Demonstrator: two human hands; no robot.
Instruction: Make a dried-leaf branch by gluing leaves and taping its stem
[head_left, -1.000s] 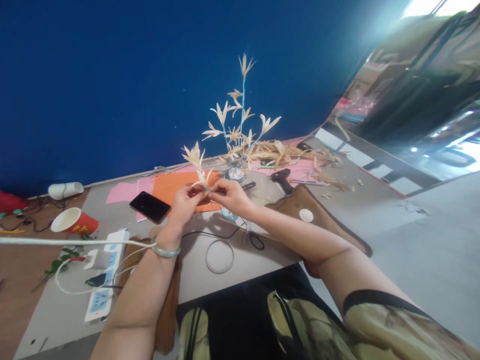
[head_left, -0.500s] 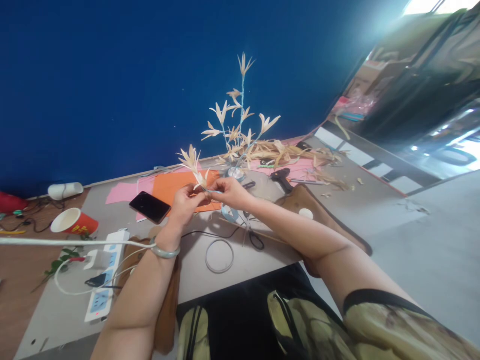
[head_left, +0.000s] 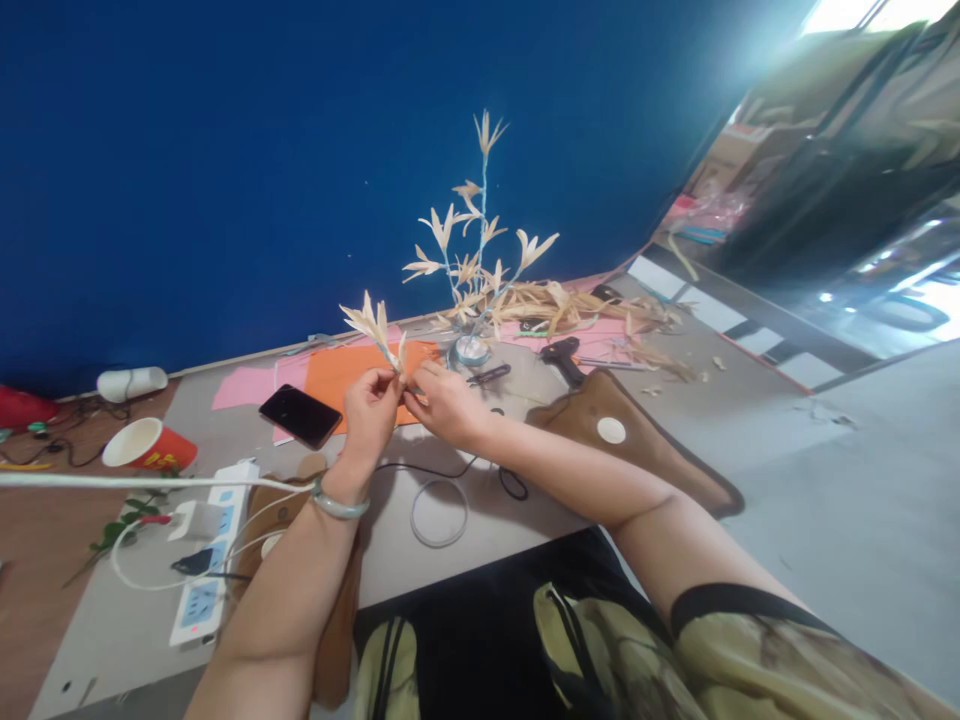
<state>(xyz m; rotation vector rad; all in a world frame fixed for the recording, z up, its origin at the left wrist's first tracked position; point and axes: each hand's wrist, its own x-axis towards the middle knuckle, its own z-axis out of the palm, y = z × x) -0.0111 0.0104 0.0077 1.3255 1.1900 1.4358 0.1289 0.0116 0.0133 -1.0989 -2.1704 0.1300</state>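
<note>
Left hand [head_left: 373, 405] pinches the base of a small dried-leaf sprig [head_left: 373, 331], fingers closed on its stem, leaves fanning up and left. Right hand [head_left: 444, 400] meets it at the same spot, fingertips closed on the stem end; whether it holds thread or tape there is too small to tell. Both hands hover just above the desk [head_left: 480, 520], over the near edge of an orange sheet [head_left: 339, 367].

Beyond the hands: a tall leaf branch [head_left: 480, 250] stands upright in a small round base [head_left: 472, 349], already carrying many leaf clusters on a bluish stem. Judgement: assembly looks well along, with this sprig one more piece not yet attached to the branch.

A pile of loose dried leaves [head_left: 570, 305] lies far right, so raw stock remains. Black phone [head_left: 300, 415] sits left of the hands, a red paper cup [head_left: 146, 445] on its side further left, a power strip [head_left: 202, 570] near left. Wire ring [head_left: 439, 512] lies near, below the hands.
</note>
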